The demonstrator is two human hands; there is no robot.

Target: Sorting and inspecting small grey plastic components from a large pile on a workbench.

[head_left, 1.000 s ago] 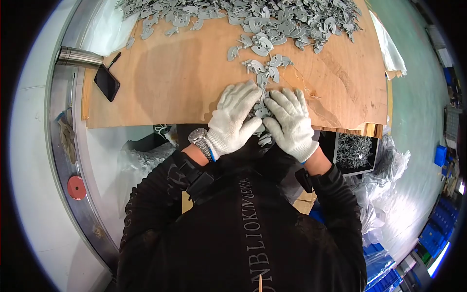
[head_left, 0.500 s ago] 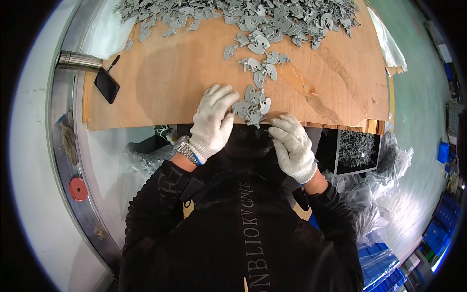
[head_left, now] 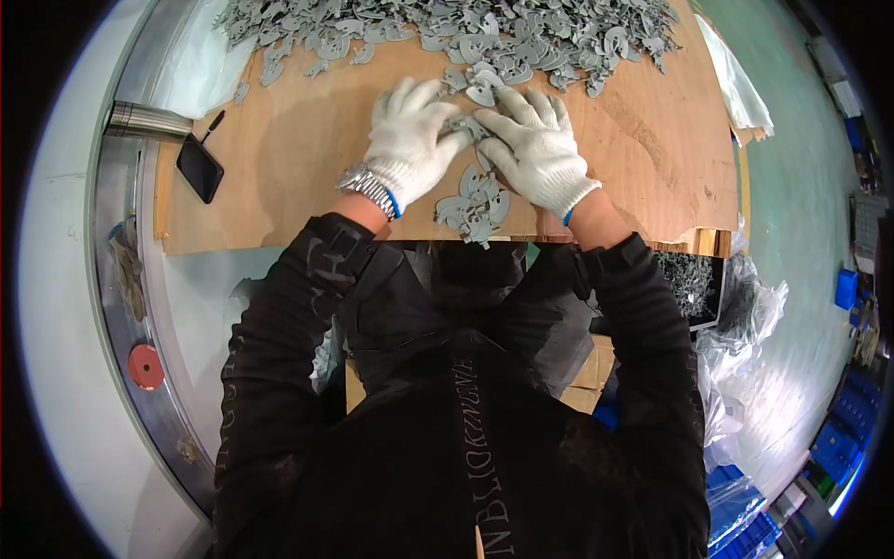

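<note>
My left hand (head_left: 410,144), in a white knit glove, lies on the wooden board with its fingers stretched away from me. Opposite it, my right hand (head_left: 538,147), gloved alike, is open too, its fingers spread over the board. Between the two hands sit a few grey curved plastic parts (head_left: 470,128), partly covered by the fingers and thumbs. A small cluster of the same grey parts (head_left: 472,205) rests nearer me, at the board's front edge. Just beyond my fingertips begins a large heap of these parts (head_left: 549,42).
On the board's left side lie a black phone (head_left: 199,170) and a pen (head_left: 216,124), beside a metal cylinder (head_left: 149,120). Below the board at right stands a black box of small grey pieces (head_left: 687,284), with clear plastic bags (head_left: 745,312) next to it.
Both hands have moved away from me, from the front edge to the parts near the heap. The cluster at the edge is left behind, and the strewn parts are now between my hands.
</note>
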